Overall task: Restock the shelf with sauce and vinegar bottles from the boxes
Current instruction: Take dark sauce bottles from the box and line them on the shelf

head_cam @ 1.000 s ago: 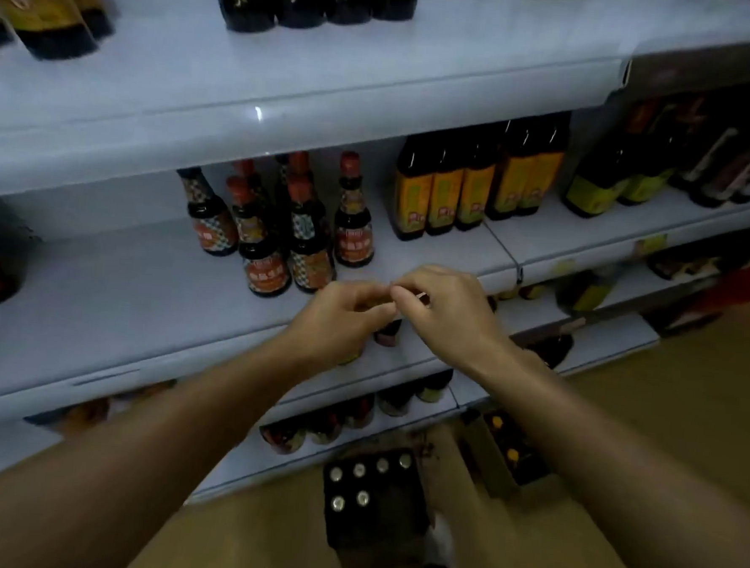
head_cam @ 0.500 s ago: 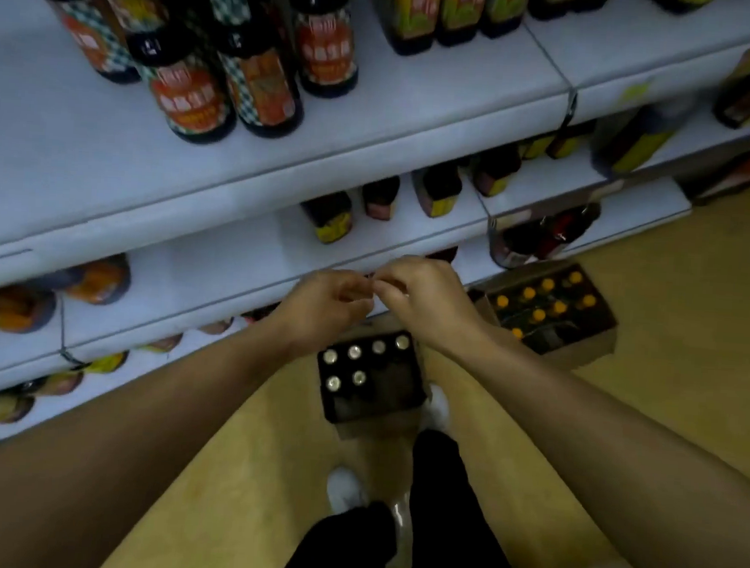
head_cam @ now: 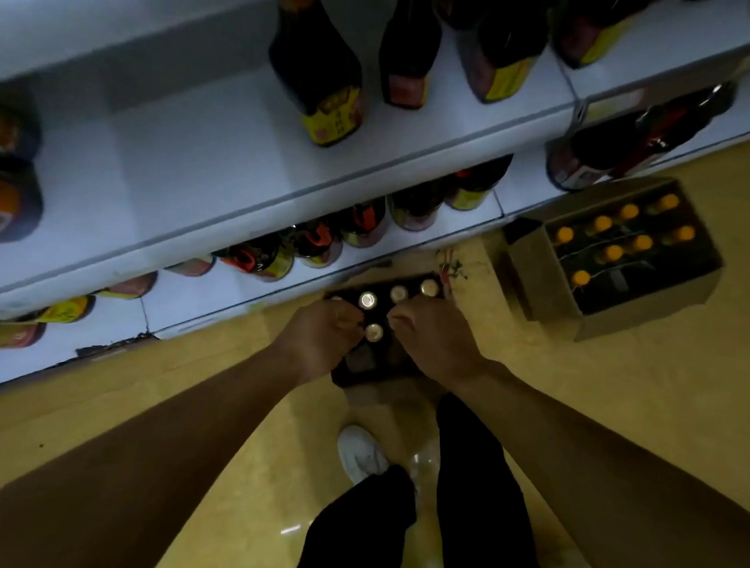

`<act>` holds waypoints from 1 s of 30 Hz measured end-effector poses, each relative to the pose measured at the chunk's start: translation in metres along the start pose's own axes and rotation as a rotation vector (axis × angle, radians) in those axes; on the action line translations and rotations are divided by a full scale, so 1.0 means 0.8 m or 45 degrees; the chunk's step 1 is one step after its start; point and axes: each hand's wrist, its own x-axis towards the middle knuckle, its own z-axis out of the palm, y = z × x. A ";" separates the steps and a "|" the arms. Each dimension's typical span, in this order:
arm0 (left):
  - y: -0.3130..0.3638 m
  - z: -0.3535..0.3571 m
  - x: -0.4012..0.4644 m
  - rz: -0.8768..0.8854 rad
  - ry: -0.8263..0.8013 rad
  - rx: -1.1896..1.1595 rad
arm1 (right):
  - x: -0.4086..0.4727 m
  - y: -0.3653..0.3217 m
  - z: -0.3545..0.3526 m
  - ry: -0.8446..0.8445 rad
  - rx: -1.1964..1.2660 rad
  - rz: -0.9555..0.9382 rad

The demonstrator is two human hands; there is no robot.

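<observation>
A dark box of bottles with silver caps stands on the floor at the foot of the white shelf. My left hand and my right hand are down over this box, a cap showing between them. Both hands have their fingers curled downward. The fingertips are hidden, so whether they hold a bottle neck is unclear. Dark sauce bottles with yellow labels stand on the shelf above.
A brown cardboard box of orange-capped bottles sits on the floor to the right. Bottles line the lowest shelf just behind the dark box. My legs and a white shoe are directly below the hands.
The view has dropped from the upper shelves to the floor. My hands, pinched together before, have parted and come down onto the dark box.
</observation>
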 end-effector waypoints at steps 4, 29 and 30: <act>-0.062 0.037 0.055 -0.106 -0.019 0.043 | 0.030 0.047 0.073 -0.093 -0.163 0.066; -0.197 0.137 0.179 -0.319 -0.009 0.013 | 0.145 0.125 0.243 -0.433 -0.736 -0.136; -0.198 0.138 0.180 -0.322 -0.006 -0.002 | 0.148 0.127 0.244 -0.454 -0.723 -0.134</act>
